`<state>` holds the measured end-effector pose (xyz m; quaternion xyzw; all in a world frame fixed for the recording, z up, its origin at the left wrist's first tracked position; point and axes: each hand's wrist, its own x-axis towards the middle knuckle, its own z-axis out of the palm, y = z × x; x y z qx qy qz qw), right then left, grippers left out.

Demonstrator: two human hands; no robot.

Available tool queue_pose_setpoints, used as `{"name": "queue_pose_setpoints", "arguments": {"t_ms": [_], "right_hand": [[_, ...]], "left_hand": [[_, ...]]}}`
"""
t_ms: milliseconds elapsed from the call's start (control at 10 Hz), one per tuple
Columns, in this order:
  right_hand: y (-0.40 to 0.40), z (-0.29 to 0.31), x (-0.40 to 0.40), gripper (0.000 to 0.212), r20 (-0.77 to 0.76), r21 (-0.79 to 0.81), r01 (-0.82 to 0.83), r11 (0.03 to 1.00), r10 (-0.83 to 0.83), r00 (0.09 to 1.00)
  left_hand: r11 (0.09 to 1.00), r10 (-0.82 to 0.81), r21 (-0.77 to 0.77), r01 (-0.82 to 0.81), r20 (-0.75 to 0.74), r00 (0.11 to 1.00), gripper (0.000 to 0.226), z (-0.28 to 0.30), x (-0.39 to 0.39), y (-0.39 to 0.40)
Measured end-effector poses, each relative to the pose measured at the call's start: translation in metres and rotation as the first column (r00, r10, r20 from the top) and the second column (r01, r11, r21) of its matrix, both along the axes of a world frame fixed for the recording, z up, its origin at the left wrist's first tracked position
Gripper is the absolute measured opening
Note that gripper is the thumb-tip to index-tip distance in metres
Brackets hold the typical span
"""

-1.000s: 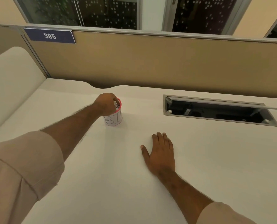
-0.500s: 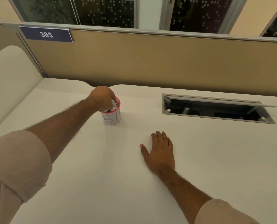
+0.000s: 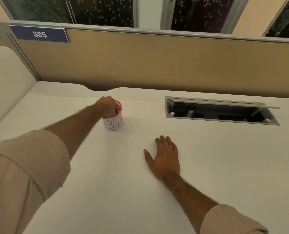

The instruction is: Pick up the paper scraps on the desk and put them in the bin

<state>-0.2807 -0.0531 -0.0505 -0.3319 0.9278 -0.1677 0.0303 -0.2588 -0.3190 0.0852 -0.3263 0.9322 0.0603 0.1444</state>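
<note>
White desk [image 3: 123,183], left hand [image 3: 106,107] curled into bin [image 3: 114,121], right hand [image 3: 165,157] flat, fingers straight.

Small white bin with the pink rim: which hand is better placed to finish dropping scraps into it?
Left. The left hand is over the small white bin with the pink rim, fingers curled into its mouth. The right hand lies flat on the white desk, nearer the person.
</note>
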Motion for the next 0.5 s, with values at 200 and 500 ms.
{"name": "queue_pose_setpoints", "arguments": {"t_ms": [200, 500], "right_hand": [[-0.001, 0.001, 0.0, 0.072, 0.004, 0.005, -0.003, 1.0, 0.003, 1.0], [0.002, 0.005, 0.001, 0.073, 0.048, 0.009, -0.032, 0.999, 0.031, 0.998]], "left_hand": [[0.999, -0.021, -0.052, 0.016, -0.08, 0.997, 0.026, 0.0, 0.001, -0.003], [0.988, -0.028, -0.146, -0.048, -0.477, 0.878, 0.012, 0.008, 0.026, 0.01]]}}
